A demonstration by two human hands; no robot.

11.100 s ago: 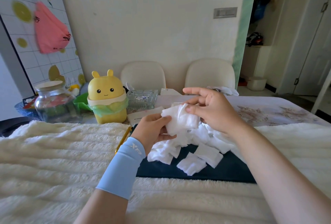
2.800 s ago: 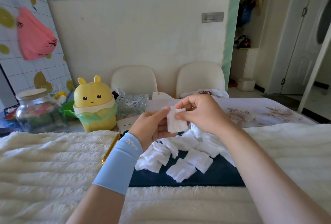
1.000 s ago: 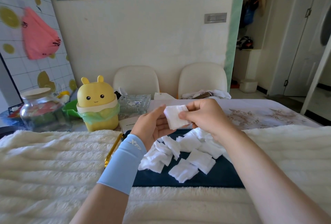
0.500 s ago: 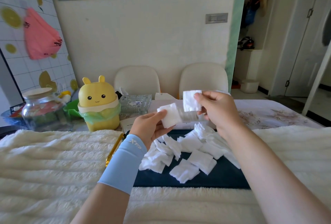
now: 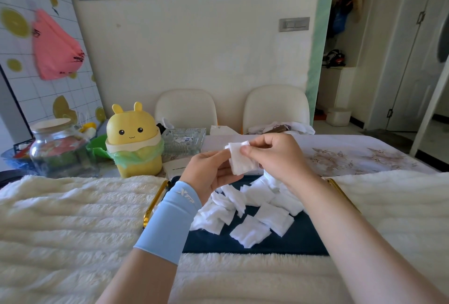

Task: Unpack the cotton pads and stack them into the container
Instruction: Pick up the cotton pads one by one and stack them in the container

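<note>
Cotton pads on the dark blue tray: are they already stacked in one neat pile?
No. The cotton pads lie scattered and overlapping across the dark blue tray, while both hands hold a few above it.

We read little here. On the light-blue elastic sleeve (image 5: 170,218) worn on the left forearm, a white logo near the wrist reads "XTP" as best we can make out. The pink plastic bag (image 5: 57,47) hanging on the tiled wall carries dark printing along its right edge, too blurred for us to read. A white paper sheet (image 5: 176,167) lying on the table beside the yellow bunny-eared plastic bin (image 5: 133,140) bears one dark printed line, also too small to read.
</note>
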